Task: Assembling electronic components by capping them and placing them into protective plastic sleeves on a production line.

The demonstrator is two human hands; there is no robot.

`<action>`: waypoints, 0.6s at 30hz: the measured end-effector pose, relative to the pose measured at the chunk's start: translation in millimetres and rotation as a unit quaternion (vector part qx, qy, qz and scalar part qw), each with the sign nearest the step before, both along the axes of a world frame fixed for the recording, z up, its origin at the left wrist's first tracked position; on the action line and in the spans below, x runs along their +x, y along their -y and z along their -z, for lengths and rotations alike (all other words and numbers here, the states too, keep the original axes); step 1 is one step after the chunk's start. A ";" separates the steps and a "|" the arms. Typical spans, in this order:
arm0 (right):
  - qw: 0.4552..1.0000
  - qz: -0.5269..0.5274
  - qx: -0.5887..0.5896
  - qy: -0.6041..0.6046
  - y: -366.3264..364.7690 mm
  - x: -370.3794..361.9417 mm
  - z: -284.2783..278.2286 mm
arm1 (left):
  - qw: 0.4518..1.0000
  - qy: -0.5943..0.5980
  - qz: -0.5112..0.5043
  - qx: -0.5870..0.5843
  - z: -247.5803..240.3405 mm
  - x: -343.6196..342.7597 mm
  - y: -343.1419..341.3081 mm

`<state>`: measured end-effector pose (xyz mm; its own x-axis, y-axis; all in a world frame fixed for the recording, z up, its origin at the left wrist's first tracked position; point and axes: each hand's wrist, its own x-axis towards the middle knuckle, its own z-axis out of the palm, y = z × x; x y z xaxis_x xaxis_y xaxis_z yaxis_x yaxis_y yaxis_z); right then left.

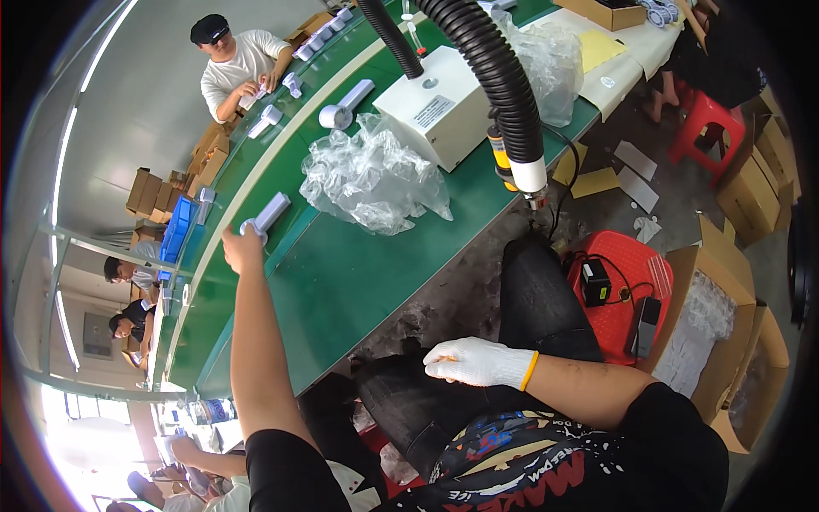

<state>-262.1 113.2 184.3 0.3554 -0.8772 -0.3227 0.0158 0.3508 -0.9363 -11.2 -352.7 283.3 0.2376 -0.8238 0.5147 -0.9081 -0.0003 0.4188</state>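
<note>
My bare left hand (244, 249) reaches out to the far left over the green conveyor. Its fingers close around the round end of a white handheld appliance (271, 212), whose straight handle points away from me. Part of the round end is hidden by the fingers. My right hand (478, 363), in a white knit glove with a yellow cuff, rests above my dark trousers. Its fingers are curled in, and nothing shows in them. A heap of clear plastic bags (371, 175) lies on the green worktable (358, 282), to the right of the appliance.
A white box-shaped machine (439, 107) stands behind the bags, beside a thick black corrugated hose (490, 64). Another white appliance (345, 104) lies on the belt. Across the conveyor sits a co-worker (243, 68). A red stool (627, 264) and open cartons (717, 307) are at my right.
</note>
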 end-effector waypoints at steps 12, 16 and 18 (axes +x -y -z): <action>0.997 -0.004 0.027 -0.076 -0.5 12.4 23.1 | 0.757 0.193 0.579 -0.234 -58.7 -220.1 -281.0; 0.995 0.021 0.015 -0.099 -3.1 6.1 19.7 | 0.761 0.200 0.584 -0.202 -48.3 -215.7 -276.0; 0.994 0.024 0.015 -0.108 -1.6 2.8 15.1 | 0.770 0.221 0.574 -0.168 -44.9 -208.9 -273.7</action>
<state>-259.3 114.8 169.2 0.2323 -0.8801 -0.4140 -0.1677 0.3830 -0.9084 -220.1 -79.0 328.2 -0.8074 -0.1626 0.5671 -0.2828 0.9503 -0.1302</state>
